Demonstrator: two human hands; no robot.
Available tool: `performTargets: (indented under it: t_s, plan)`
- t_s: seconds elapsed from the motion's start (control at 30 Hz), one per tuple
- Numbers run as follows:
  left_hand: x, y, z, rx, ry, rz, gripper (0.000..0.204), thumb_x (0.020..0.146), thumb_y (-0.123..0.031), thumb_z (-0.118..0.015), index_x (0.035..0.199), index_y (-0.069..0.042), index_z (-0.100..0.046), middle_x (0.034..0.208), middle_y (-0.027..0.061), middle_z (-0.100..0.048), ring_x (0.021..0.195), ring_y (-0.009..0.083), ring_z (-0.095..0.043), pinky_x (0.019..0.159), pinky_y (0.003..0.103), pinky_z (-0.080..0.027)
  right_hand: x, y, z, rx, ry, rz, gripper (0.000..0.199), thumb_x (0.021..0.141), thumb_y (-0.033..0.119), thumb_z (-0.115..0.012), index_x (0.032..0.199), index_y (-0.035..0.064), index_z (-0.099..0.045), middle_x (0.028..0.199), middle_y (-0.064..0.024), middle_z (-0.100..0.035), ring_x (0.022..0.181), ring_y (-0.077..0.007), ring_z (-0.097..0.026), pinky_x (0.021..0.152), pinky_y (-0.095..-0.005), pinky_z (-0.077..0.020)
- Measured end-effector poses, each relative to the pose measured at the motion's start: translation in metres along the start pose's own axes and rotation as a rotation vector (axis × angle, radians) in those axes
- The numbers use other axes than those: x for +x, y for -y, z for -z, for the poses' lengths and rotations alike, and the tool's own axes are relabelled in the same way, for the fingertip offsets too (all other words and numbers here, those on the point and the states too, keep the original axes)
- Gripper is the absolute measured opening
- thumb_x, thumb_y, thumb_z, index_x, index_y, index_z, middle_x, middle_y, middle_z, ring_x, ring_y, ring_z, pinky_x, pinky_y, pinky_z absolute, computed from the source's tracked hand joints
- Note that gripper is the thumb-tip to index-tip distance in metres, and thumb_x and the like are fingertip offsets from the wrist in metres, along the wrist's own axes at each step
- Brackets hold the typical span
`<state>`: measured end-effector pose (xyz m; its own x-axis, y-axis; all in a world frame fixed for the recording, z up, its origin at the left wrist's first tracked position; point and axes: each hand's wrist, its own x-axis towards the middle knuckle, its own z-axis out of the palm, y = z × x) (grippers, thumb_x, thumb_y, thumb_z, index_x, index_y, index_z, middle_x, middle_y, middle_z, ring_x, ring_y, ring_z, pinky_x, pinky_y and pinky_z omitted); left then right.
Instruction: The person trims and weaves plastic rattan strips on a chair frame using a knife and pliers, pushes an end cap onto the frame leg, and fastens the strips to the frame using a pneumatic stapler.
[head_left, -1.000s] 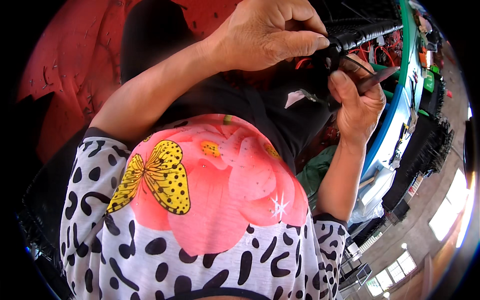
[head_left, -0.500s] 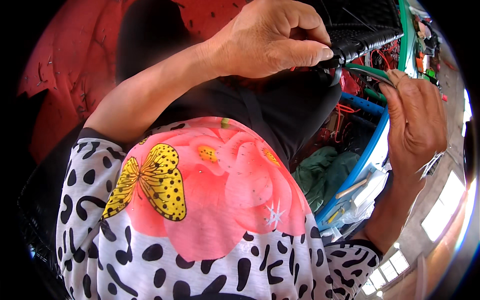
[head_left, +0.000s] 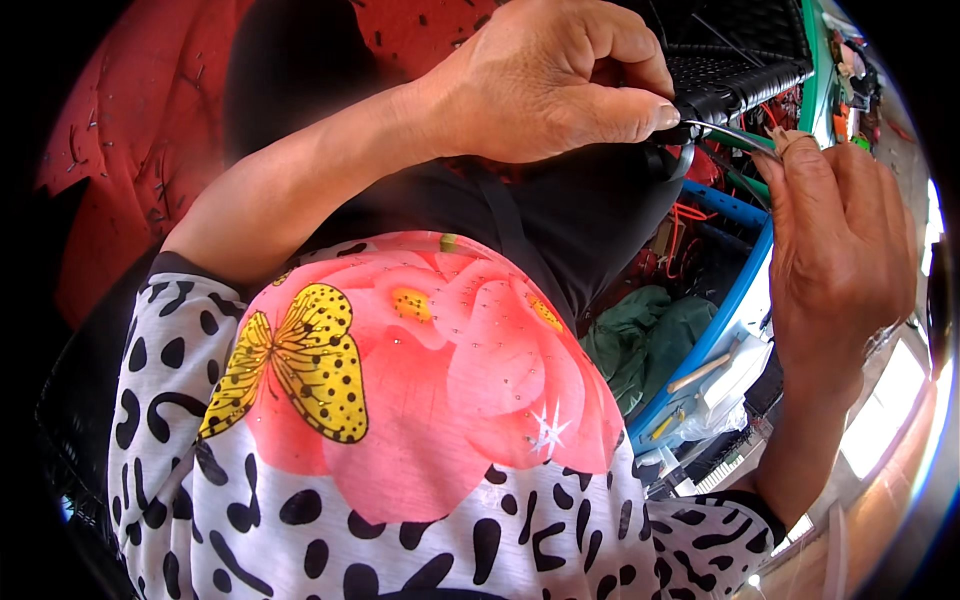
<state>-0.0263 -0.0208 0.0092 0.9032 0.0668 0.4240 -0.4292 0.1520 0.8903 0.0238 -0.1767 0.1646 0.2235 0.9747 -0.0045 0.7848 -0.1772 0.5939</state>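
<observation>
A black woven wicker piece (head_left: 745, 85) with a strip-wrapped edge lies at the upper right, across my dark-trousered lap. My left hand (head_left: 565, 85) is closed in a pinch at the near end of that edge, thumb pressed against a curled forefinger. From this spot a flat, shiny black strip (head_left: 735, 133) runs to the right. My right hand (head_left: 845, 240) grips the strip's other end between thumb and forefinger. A tan wrap (head_left: 793, 142) covers part of one right-hand finger. What lies directly under my left fingertips is hidden.
A blue-rimmed bin (head_left: 690, 355) stands to my right, holding green cloth (head_left: 650, 335) and red strands (head_left: 680, 235). A wooden-handled tool (head_left: 700, 368) rests beside white plastic. Green framing (head_left: 818, 70) borders the wicker. Red sheeting (head_left: 150, 110) strewn with dark scraps spreads at the left.
My right hand has shifted slightly right and turned, keeping its pinch on the strip. The strip now shows a bright, arched face. My left hand has barely moved.
</observation>
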Motion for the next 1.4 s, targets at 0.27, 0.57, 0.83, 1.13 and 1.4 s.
performTargets:
  t_s: [0.27, 0.57, 0.83, 1.13, 1.4]
  plan:
    - [0.001, -0.004, 0.003, 0.007, 0.027, 0.123, 0.011, 0.077, -0.01, -0.063, 0.076, 0.0, -0.059, 0.062, 0.0, -0.05, 0.051, 0.0042, -0.046, 0.045, 0.022, -0.033, 0.013, -0.015, -0.006, 0.144, 0.084, 0.092, 0.014, 0.074, 0.009, -0.066, 0.084, 0.0016, -0.06, 0.071, -0.0095, -0.049, 0.067, -0.024, -0.052, 0.058, -0.0325, -0.0404]
    - [0.001, 0.005, 0.005, -0.322, 0.077, 0.296, 0.014, 0.081, -0.013, -0.065, 0.084, -0.001, -0.06, 0.063, -0.002, -0.053, 0.051, 0.0027, -0.047, 0.045, 0.018, -0.036, 0.004, -0.021, -0.022, 0.501, 0.139, -0.023, 0.014, 0.079, 0.007, -0.062, 0.09, -0.0015, -0.06, 0.073, -0.0101, -0.053, 0.065, -0.0215, -0.052, 0.058, -0.0299, -0.0404]
    - [0.004, 0.01, 0.005, -0.434, 0.141, 0.408, 0.017, 0.081, -0.014, -0.066, 0.089, -0.001, -0.059, 0.066, -0.002, -0.055, 0.051, 0.0032, -0.046, 0.045, 0.017, -0.036, -0.026, -0.015, -0.045, 1.342, 0.027, -0.582, 0.024, 0.085, 0.009, -0.055, 0.104, -0.0053, -0.059, 0.079, -0.0015, -0.057, 0.06, -0.0038, -0.043, 0.055, -0.0171, -0.0352]
    - [0.004, -0.002, 0.002, -0.437, 0.155, 0.529, 0.026, 0.079, -0.012, -0.066, 0.099, 0.001, -0.055, 0.084, 0.0035, -0.06, 0.072, 0.0071, -0.054, 0.059, 0.018, -0.042, -0.055, 0.091, -0.091, 2.253, -0.487, -0.852, 0.049, 0.072, 0.025, -0.073, 0.105, -0.0037, -0.051, 0.09, -0.0081, -0.056, 0.066, -0.0141, -0.049, 0.049, -0.0193, -0.0319]
    - [-0.006, 0.021, 0.004, -0.402, 0.241, 0.404, 0.029, 0.077, -0.005, -0.068, 0.1, 0.002, -0.054, 0.086, 0.0051, -0.06, 0.08, 0.0091, -0.057, 0.068, 0.02, -0.045, -0.05, 0.122, -0.107, 1.781, -0.599, -0.968, 0.026, 0.072, 0.003, -0.07, 0.095, -0.0036, -0.059, 0.092, -0.0085, -0.059, 0.07, -0.0122, -0.054, 0.059, -0.0206, -0.0422]
